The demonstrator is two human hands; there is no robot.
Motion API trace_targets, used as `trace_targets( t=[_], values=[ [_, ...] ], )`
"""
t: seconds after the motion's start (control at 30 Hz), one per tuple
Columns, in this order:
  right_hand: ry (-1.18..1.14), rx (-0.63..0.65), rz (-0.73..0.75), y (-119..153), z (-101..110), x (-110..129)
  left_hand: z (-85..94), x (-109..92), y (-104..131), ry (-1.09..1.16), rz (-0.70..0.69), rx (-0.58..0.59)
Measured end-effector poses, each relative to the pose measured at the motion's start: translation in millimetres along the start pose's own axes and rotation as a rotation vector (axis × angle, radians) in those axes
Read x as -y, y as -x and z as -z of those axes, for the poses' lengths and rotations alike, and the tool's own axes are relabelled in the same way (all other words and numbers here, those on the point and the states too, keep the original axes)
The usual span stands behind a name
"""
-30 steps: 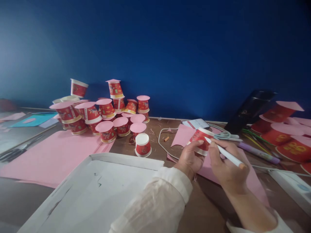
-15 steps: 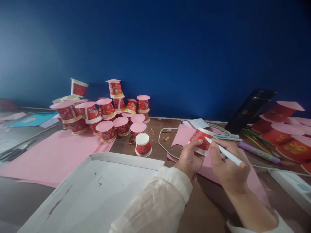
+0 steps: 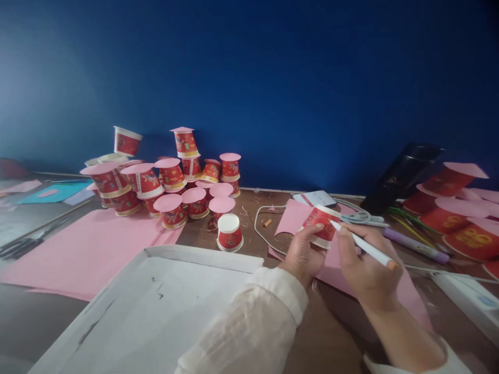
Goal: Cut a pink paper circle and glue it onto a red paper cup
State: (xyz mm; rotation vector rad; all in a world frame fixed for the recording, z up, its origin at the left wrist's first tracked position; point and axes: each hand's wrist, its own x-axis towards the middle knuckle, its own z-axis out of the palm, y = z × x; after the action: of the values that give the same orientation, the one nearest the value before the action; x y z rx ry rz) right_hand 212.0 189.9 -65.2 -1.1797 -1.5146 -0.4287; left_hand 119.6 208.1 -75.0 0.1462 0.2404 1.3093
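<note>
A red paper cup (image 3: 326, 222) with white rims is gripped by my left hand (image 3: 304, 254), its thumb across the printed side. In my right hand (image 3: 366, 265) is a white marker (image 3: 370, 249) with an orange end; its uncapped tip points at the cup's side, and whether it touches I cannot tell. An orange marker cap (image 3: 267, 223) lies on the table left of my hands. One more red cup (image 3: 230, 235) stands upside down beyond the white box lid, with no pink disc on it.
Stacked red cups (image 3: 171, 210) topped with pink paper discs stand at the left back. Pink sheets (image 3: 97, 249), a white box lid (image 3: 156, 311) and scissors (image 3: 31, 244) lie left. To the right are a black bottle (image 3: 401, 176), a purple tube (image 3: 417, 245), a power strip (image 3: 468, 298) and more cups.
Almost nothing differs. The cup and both hands stay in nearly the same place, with only a very slight shift of the cup and the marker.
</note>
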Motion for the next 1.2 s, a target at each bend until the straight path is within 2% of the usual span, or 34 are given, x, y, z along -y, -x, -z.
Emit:
trace_targets(
  t=[0.33,0.57,0.77,0.9,1.07,1.2],
  values=[
    [-0.049,0.031,-0.089,0,0,-5,5.6,2,-4,-0.018,0.001,0.026],
    [-0.141,0.034,-0.159,-3,4,-3,5.7,3,-8,-0.029,-0.038,-0.051],
    [-0.14,0.03,-0.155,-5,7,-3,4.6,3,-8,-0.012,-0.033,-0.083],
    [-0.121,0.034,-0.206,-6,8,-4,2.8,2,-6,-0.01,-0.018,-0.11],
    [-0.147,0.045,-0.277,-6,7,-5,5.5,2,-7,-0.011,-0.04,-0.074],
    [-0.252,0.129,-0.417,-4,2,-14,8.4,3,-10,-0.017,-0.012,-0.005]
  ],
)
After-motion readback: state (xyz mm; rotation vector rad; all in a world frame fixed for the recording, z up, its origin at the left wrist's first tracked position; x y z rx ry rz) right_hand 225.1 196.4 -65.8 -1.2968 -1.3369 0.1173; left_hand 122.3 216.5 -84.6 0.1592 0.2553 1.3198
